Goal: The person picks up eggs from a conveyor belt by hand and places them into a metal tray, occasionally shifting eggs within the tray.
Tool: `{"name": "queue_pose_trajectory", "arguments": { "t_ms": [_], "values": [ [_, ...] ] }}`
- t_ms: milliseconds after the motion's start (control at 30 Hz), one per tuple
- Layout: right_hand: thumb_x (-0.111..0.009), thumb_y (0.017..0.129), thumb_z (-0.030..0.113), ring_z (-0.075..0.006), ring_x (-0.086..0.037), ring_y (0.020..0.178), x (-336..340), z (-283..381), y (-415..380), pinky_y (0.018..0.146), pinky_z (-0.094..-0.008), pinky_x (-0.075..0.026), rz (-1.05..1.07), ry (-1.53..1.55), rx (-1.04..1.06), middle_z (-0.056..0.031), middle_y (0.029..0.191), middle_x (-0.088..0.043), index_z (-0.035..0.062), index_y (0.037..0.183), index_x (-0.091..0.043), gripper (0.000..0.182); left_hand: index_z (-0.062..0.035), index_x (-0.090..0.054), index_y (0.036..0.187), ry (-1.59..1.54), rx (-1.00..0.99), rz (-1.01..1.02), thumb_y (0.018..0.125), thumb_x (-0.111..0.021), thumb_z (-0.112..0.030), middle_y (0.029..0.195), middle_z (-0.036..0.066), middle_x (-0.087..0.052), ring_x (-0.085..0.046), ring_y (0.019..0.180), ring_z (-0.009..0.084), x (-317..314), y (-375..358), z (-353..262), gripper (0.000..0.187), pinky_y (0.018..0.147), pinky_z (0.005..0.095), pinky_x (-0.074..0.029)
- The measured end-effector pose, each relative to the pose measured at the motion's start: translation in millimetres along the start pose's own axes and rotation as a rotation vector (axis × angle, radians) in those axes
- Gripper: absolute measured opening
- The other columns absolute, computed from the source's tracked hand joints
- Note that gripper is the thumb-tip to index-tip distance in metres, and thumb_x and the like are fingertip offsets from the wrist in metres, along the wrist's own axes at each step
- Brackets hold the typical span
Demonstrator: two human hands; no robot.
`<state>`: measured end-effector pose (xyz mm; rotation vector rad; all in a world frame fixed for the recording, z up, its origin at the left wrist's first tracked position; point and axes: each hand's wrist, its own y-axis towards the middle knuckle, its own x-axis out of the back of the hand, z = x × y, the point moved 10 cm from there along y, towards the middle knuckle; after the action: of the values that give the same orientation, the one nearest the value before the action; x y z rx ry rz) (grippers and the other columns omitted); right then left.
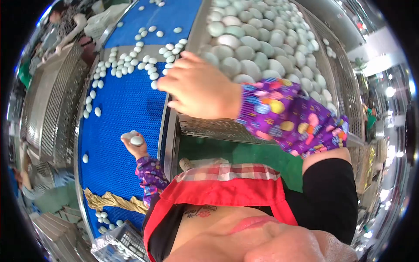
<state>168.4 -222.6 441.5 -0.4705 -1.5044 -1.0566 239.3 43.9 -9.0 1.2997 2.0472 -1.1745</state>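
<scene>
My left hand [132,147], palm up over the blue conveyor belt [126,105], is closed around pale eggs [136,140]; at least two show. Slightly blurred, my right hand [198,89] is above the belt's metal side rail, fingers apart and bent downward. Its fingertips are close to an egg [154,85] at the edge of a cluster of eggs [124,65] on the belt; whether they touch cannot be made out. No egg shows in its fingers. Right of that hand, a large heap of pale greenish-white eggs [262,43] fills a metal bin.
A tan cloth [111,200] lies across the belt's near end. Several eggs [103,218] and a plastic-lined crate [120,240] are beyond it. Perforated metal tables [56,100] stand to the left, where another person [65,22] is at work. The floor [244,153] is green.
</scene>
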Motion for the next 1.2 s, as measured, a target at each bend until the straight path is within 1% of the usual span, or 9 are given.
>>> {"name": "queue_pose_trajectory", "arguments": {
  "t_ms": [300,433,567,633,667,700,733,767,1200],
  "values": [
    [-0.071,0.074,0.038,-0.0266,-0.059,0.094,128,-45,-70,0.091,-0.0455,-0.038,-0.619,0.185,0.023,-0.0070,0.093,-0.062,0.0090,0.100,-0.064,0.040,-0.0056,-0.047,0.125,0.364,-0.327,0.733,0.085,-0.059,-0.047,0.112,0.012,-0.058,-0.061,0.091,0.0259,-320,-141,-127,0.059,0.072,0.0350,-0.052],
    [-0.063,0.083,0.007,-0.0243,-0.061,0.095,225,-184,-205,0.081,-0.0335,-0.049,-0.742,0.123,-0.382,-0.0117,0.107,-0.060,-0.0014,0.112,-0.053,0.032,-0.0004,-0.044,0.131,0.699,-0.534,0.993,0.084,-0.060,-0.029,0.118,0.013,-0.057,-0.058,0.102,0.0226,-457,-259,-92,0.057,0.082,0.0321,-0.048],
    [-0.063,0.087,0.028,-0.0186,-0.063,0.099,267,-367,-418,0.088,-0.0311,-0.046,-1.050,-0.033,-0.791,-0.0098,0.107,-0.067,0.0032,0.110,-0.062,0.034,0.0012,-0.052,0.123,1.036,-0.604,1.446,0.081,-0.068,-0.016,0.125,0.013,-0.050,-0.055,0.107,0.0196,-565,-374,26,0.048,0.088,0.0300,-0.047],
    [-0.062,0.088,0.031,-0.0196,-0.063,0.098,275,-378,-453,0.088,-0.0320,-0.046,-1.098,-0.177,-0.881,-0.0098,0.106,-0.067,0.0036,0.110,-0.062,0.035,-0.0025,-0.049,0.130,1.259,-0.941,1.695,0.089,-0.059,-0.018,0.131,0.013,-0.051,-0.043,0.125,0.0193,-595,-432,97,0.045,0.100,0.0312,-0.036],
    [-0.063,0.087,0.033,-0.0212,-0.064,0.097,276,-379,-455,0.088,-0.0328,-0.046,-1.079,-0.227,-0.952,-0.0101,0.103,-0.068,0.0040,0.109,-0.063,0.036,-0.0102,-0.062,0.117,0.866,-1.945,1.994,0.087,-0.062,-0.019,0.112,0.012,-0.055,-0.047,0.110,0.0305,-584,-468,131,0.031,0.095,0.0373,-0.038],
    [-0.063,0.086,0.035,-0.0228,-0.064,0.096,274,-377,-459,0.088,-0.0336,-0.046,-1.056,-0.274,-1.030,-0.0105,0.099,-0.068,0.0045,0.108,-0.063,0.038,-0.0113,-0.066,0.110,0.891,-1.995,2.056,0.080,-0.068,-0.026,0.106,0.015,-0.055,-0.047,0.105,0.0350,-596,-477,176,0.033,0.091,0.0406,-0.039],
    [-0.063,0.086,0.035,-0.0228,-0.064,0.096,274,-368,-454,0.088,-0.0336,-0.046,-1.063,-0.268,-1.040,-0.0105,0.099,-0.068,0.0045,0.108,-0.063,0.038,-0.0106,-0.065,0.109,1.410,-1.079,1.767,0.079,-0.066,-0.032,0.108,0.020,-0.054,-0.047,0.103,0.0374,-632,-444,225,0.037,0.091,0.0443,-0.039],
    [-0.061,0.087,0.036,-0.0238,-0.063,0.100,277,-347,-436,0.088,-0.0354,-0.046,-1.049,-0.287,-0.996,-0.0112,0.105,-0.066,0.0051,0.111,-0.062,0.040,-0.0097,-0.062,0.116,1.570,-0.972,1.738,0.074,-0.071,-0.051,0.121,0.018,-0.050,-0.052,0.109,0.0296,-639,-441,263,0.060,0.092,0.0378,-0.045],
    [-0.069,0.078,0.019,-0.0350,-0.059,0.088,300,-285,-406,0.075,-0.0430,-0.047,-1.135,-0.480,-0.923,-0.0167,0.093,-0.062,0.0028,0.099,-0.059,0.029,-0.0288,-0.064,0.116,1.833,-1.251,1.578,0.064,-0.063,-0.070,0.125,0.016,-0.047,-0.059,0.104,0.0331,-662,-411,442,0.066,0.085,0.0488,-0.048]
  ]
}}
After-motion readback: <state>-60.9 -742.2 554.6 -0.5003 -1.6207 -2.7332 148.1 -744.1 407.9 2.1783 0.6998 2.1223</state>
